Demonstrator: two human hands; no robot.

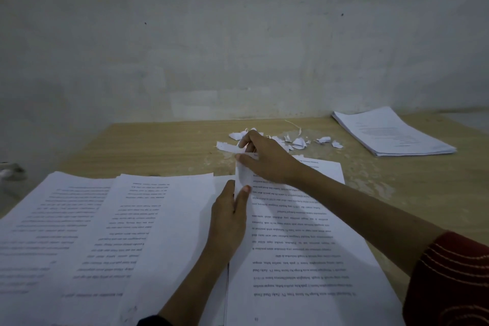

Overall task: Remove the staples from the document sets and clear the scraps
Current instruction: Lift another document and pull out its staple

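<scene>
Gripping a torn paper strip [229, 147] between thumb and fingertips, the right hand [267, 159] lifts it off the top corner of the open document set [304, 241], while the left hand [229, 216] presses flat on the pages, grasping nothing. Scraps [299, 141] litter the surface [164, 145] beyond, uncleared. One neat stack [391, 132] at far right looks finished; loose pages [79, 233] at left suggest roughly midway.
</scene>
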